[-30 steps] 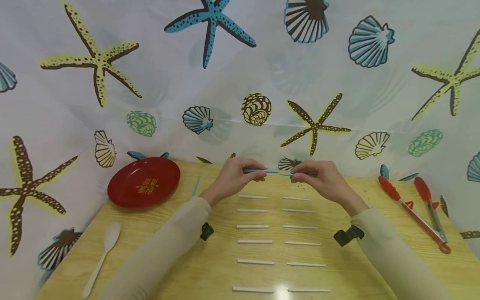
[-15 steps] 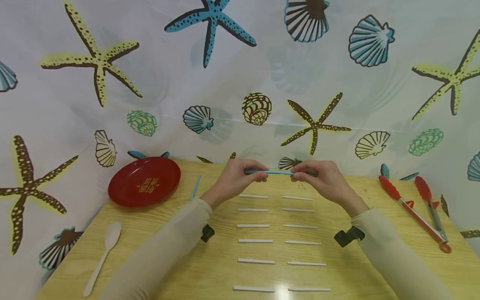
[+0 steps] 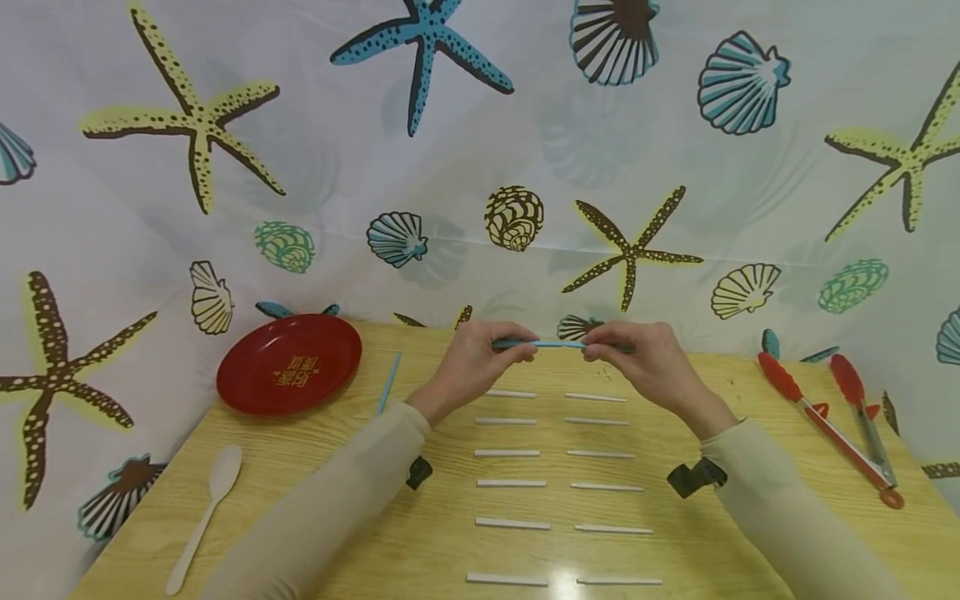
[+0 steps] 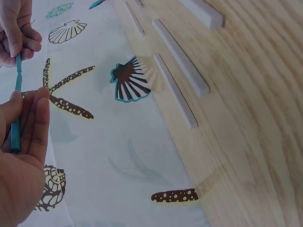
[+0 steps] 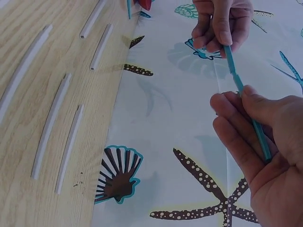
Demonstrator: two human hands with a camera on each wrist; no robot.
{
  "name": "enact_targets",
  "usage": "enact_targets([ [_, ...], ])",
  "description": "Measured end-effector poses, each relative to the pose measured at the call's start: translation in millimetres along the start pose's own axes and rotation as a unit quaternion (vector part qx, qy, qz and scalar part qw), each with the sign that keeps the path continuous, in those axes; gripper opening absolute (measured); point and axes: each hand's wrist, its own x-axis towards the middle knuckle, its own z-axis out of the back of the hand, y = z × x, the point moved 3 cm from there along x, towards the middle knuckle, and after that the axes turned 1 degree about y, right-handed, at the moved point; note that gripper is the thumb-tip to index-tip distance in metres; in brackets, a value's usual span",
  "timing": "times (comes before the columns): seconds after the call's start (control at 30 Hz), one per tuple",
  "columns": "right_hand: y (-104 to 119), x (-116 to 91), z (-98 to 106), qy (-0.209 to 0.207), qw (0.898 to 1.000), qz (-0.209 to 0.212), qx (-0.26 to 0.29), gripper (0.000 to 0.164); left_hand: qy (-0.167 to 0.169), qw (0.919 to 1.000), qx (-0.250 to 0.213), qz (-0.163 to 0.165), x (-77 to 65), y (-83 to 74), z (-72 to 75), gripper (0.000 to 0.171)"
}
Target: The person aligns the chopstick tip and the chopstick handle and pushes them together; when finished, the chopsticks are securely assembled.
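Note:
In the head view, a thin blue stick (image 3: pixel 561 343) spans both hands above the far edge of the table. My left hand (image 3: pixel 474 354) pinches its left part between thumb and fingers, and my right hand (image 3: pixel 651 360) pinches the right part. Both wrist views show a narrow notch where the two parts meet end to end, as on the blue stick (image 5: pixel 232 66) between the hands in the right wrist view. The stick's outer end (image 4: pixel 15 142) lies across the left palm in the left wrist view. Another blue stick (image 3: pixel 389 383) lies on the table beside my left forearm.
White sticks (image 3: pixel 512 483) lie in two columns of several rows on the wooden table (image 3: pixel 420 533). A red plate (image 3: pixel 262 375) and a white spoon (image 3: pixel 202 521) are at the left, red-tipped tongs (image 3: pixel 832 433) at the right. A patterned cloth (image 3: pixel 480 150) hangs behind.
A second ago the blue parts were apart with a small gap between them. My left hand has moved slightly right, and their ends now meet in one line. The right hand has barely moved.

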Motion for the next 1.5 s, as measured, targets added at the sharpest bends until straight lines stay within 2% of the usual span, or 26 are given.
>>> enact_targets([
  [0.13,0.4,-0.1,-1.6,-0.002,1.000,0.002,0.004,0.012,-0.006,1.0000,0.005,-0.004,-1.3,0.0,-1.2,0.013],
  [0.33,0.4,-0.5,-2.3,0.000,1.000,-0.001,0.027,0.012,-0.003,0.9994,-0.034,-0.008,-3.7,-3.2,-1.8,0.012],
  [0.53,6.0,0.9,-3.4,-0.031,0.999,0.020,0.033,0.010,-0.020,0.9972,-0.072,-0.010,-4.9,-4.7,-2.6,0.014],
  [0.67,8.5,1.0,-5.5,-0.043,0.998,0.026,0.040,0.010,-0.027,0.9965,-0.078,-0.012,-5.6,-4.8,-2.4,0.015],
  [0.9,9.0,2.0,-7.1,-0.049,0.998,0.030,0.022,0.010,-0.027,0.9967,-0.077,0.000,-6.8,-5.5,-0.8,0.013],
  [0.97,9.1,1.8,-8.2,-0.044,0.998,0.031,0.025,0.011,-0.017,0.9983,-0.056,0.008,-7.7,-5.7,0.4,0.012],
  [1.0,9.3,1.6,-9.2,-0.039,0.998,0.032,0.028,0.011,-0.008,0.9995,-0.030,0.010,-8.2,-6.1,1.2,0.012],
  [1.07,9.9,2.2,-11.7,-0.024,0.999,0.037,0.030,0.011,0.016,0.9989,0.043,0.006,-8.7,-8.0,3.4,0.011],
  [1.1,9.9,2.5,-13.0,-0.017,0.999,0.041,0.029,0.012,0.030,0.9958,0.086,-0.001,-8.4,-9.9,4.3,0.010],
  [1.13,9.8,2.7,-14.3,-0.011,0.999,0.046,0.027,0.012,0.045,0.9904,0.131,-0.011,-7.8,-11.8,4.8,0.010],
  [1.2,9.3,3.7,-16.4,-0.001,0.998,0.056,0.016,0.013,0.071,0.9742,0.211,-0.035,-6.7,-16.3,5.2,0.010],
  [1.27,9.1,5.2,-17.0,0.003,0.998,0.066,0.002,0.013,0.090,0.9592,0.263,-0.053,-5.4,-20.3,4.6,0.011],
  [1.33,9.2,7.0,-17.0,0.007,0.997,0.071,-0.008,0.014,0.097,0.9478,0.297,-0.061,-5.0,-23.4,4.0,0.011],
  [1.4,10.3,9.5,-16.8,0.014,0.997,0.075,-0.018,0.014,0.098,0.9399,0.321,-0.064,-5.4,-25.5,3.5,0.011],
  [1.5,12.6,13.3,-16.3,0.024,0.997,0.072,-0.027,0.013,0.098,0.9329,0.339,-0.070,-6.1,-28.7,2.6,0.009],
])
